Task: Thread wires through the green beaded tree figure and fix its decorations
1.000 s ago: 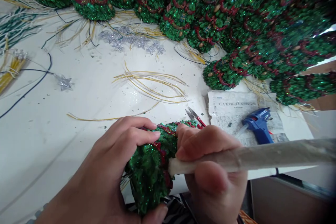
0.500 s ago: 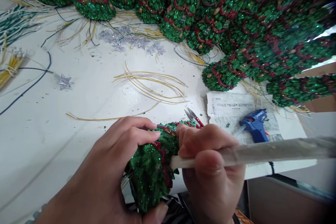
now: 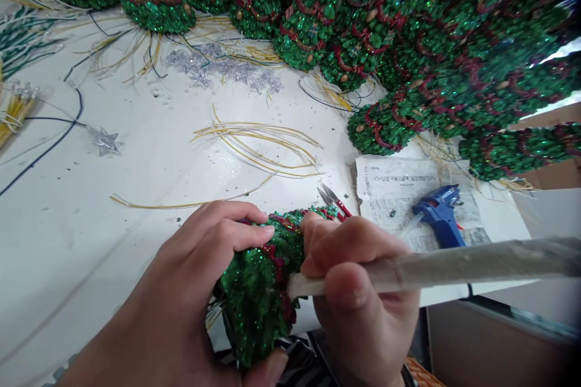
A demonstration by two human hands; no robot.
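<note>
My left hand (image 3: 181, 278) wraps around a glittery green miniature Christmas tree (image 3: 256, 296) with red garland, which lies tilted with its lower end toward me. My right hand (image 3: 363, 290) grips a long taped rod (image 3: 454, 267) with a white tip, and its fingers press against the tree's upper part. The rod's tip rests against the tree's side. Just past the tree lie small red-handled thread snips (image 3: 333, 201), with neither hand touching them.
A blue glue gun (image 3: 440, 214) lies on printed newspaper (image 3: 399, 187) to the right. Many finished glitter trees (image 3: 318, 6) crowd the far edge of the white table (image 3: 68, 193). Silver stars (image 3: 218, 69), yellow wire strands (image 3: 254, 148) and dark cable (image 3: 54, 139) lie scattered.
The whole scene has shifted slightly left in view. The rod's tip sits a little lower and further left, and both hands keep their hold.
</note>
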